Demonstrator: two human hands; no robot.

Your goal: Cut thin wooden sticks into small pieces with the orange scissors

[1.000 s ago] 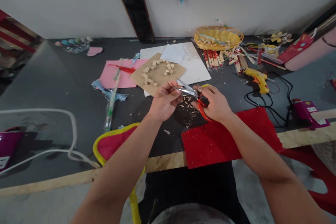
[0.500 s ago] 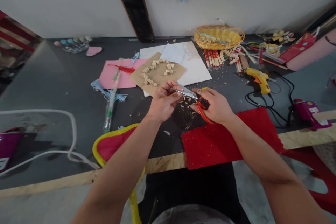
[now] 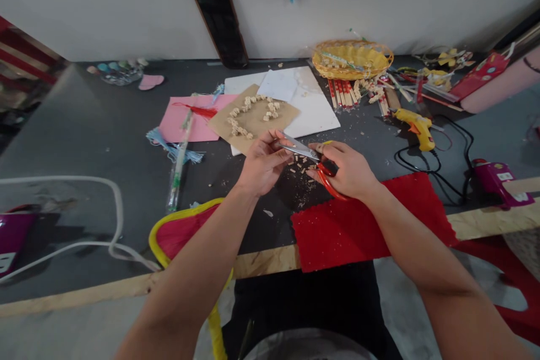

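Note:
My right hand (image 3: 348,170) is wrapped round the handles of red-handled scissors (image 3: 331,183), whose blades point left toward my left hand. My left hand (image 3: 265,164) is closed in a pinch at the blade tips; whatever is between its fingers is too small to make out. Small cut pieces (image 3: 300,167) lie on the dark table under the blades. Just behind my left hand, a brown card (image 3: 253,118) carries a curved row of small pale pieces. Red cloth (image 3: 337,230) lies beneath my right forearm.
A yellow basket (image 3: 352,62), red-and-white sticks (image 3: 343,94) and a yellow glue gun (image 3: 415,128) with black cord are at back right. Pink card (image 3: 192,132), blue tassels and a clear tube (image 3: 178,171) lie left. A phone (image 3: 221,25) leans on the wall.
The scissor blades have closed slightly. Both hands stay in nearly the same place.

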